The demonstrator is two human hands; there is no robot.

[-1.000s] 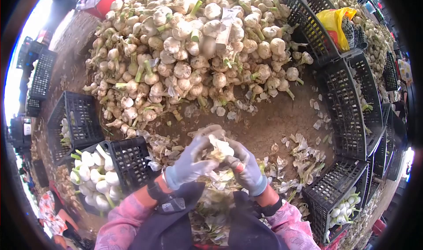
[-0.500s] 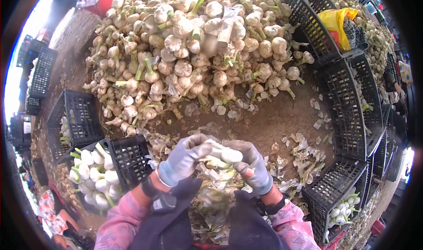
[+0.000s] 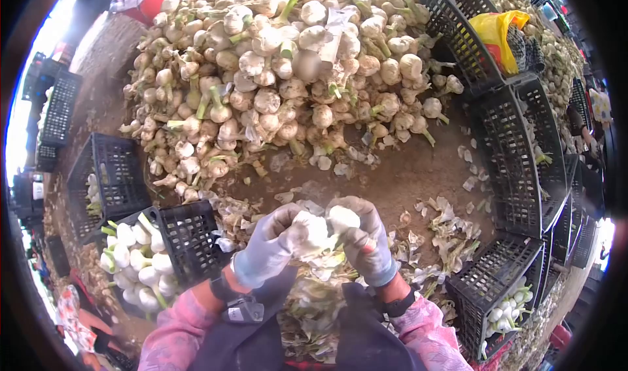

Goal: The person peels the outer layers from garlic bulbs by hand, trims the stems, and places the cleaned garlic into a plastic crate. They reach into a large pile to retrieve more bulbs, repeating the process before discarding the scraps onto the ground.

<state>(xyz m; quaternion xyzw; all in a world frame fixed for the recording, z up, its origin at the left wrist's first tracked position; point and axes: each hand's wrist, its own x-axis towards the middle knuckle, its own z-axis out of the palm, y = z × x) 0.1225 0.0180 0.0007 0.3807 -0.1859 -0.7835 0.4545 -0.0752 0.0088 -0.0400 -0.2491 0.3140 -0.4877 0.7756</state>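
Note:
Both my hands wear pale gloves and meet above my lap. My right hand (image 3: 368, 243) is closed around a white garlic bulb (image 3: 343, 218), its smooth round top facing up. My left hand (image 3: 273, 239) pinches pale, papery garlic skin (image 3: 311, 232) right beside the bulb; whether the skin is still joined to it I cannot tell. Below the hands, a heap of shed skins and leaves (image 3: 317, 305) lies between my knees. In front rises a large pile of unpeeled garlic bulbs (image 3: 261, 103), dirty, with cut stems.
At my left, a black crate (image 3: 190, 237) holds clean white bulbs (image 3: 140, 260). Another crate (image 3: 118, 178) stands behind it. Stacked crates (image 3: 510, 155) line the right, one lower crate (image 3: 494, 282) holding white garlic. A yellow bag (image 3: 497, 34) hangs there. Loose skins (image 3: 445, 230) litter the ground.
The bulb has turned from lying sideways to rounded end up in my right hand. My left hand has bunched up loose white skin beside it.

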